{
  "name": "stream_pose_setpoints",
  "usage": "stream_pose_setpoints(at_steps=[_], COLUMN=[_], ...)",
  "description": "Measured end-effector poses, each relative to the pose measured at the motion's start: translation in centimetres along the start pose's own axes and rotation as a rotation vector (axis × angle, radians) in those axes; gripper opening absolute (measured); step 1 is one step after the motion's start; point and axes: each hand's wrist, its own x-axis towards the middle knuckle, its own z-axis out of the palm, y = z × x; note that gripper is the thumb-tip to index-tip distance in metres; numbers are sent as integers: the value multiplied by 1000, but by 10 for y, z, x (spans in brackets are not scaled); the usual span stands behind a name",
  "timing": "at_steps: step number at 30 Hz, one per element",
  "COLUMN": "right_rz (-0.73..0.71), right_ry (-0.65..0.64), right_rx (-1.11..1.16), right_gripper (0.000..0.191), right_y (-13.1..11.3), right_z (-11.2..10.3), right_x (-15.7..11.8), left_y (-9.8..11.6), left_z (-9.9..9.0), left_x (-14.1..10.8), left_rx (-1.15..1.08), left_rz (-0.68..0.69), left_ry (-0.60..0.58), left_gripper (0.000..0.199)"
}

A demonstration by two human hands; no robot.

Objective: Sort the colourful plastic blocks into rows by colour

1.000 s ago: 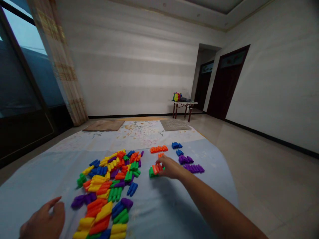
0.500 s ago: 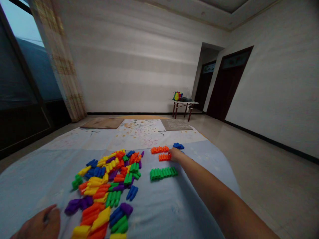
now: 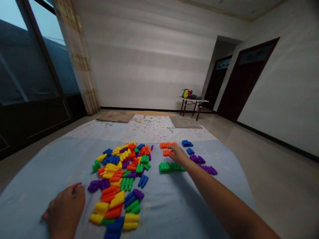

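My right hand (image 3: 178, 155) reaches over the blue cloth, its fingertips closed at the right end of a short row of orange bullet-shaped building blocks (image 3: 166, 152). Just behind lies a longer orange row (image 3: 165, 145), partly covered by the fingers. In front of that hand is a green row (image 3: 169, 167), its right end hidden by the wrist. My left hand (image 3: 65, 207) rests on the cloth with loosely bent fingers and holds nothing. Between both hands spreads a mixed pile of coloured blocks (image 3: 124, 167). A purple cluster (image 3: 99, 185) is nearest my left hand.
Blue blocks (image 3: 187, 143) and purple blocks (image 3: 208, 169) lie beyond my right forearm. A brown mat (image 3: 116, 117) and a grey mat (image 3: 185, 121) are at the far edge of the floral cloth (image 3: 149, 127). A small table (image 3: 199, 100) stands near the wall.
My view has shifted left and down, bringing the purple rows and more front blocks into sight. My right hand stays at the short orange row, its fingers slightly moved.
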Motion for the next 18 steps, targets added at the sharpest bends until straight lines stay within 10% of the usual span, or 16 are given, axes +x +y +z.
stream_pose_setpoints(at_steps=[5,18], right_rz=[-296,-137], right_ry=[-22,-89], right_rx=[186,-4], right_gripper=[31,47], right_y=[-64,-108], right_z=[21,43], right_x=[-19,10], left_y=[10,6], left_z=[-9,-2], left_x=[-7,-6], left_rx=[3,43], left_rz=[12,72], left_ry=[-11,-1], left_gripper=[58,55])
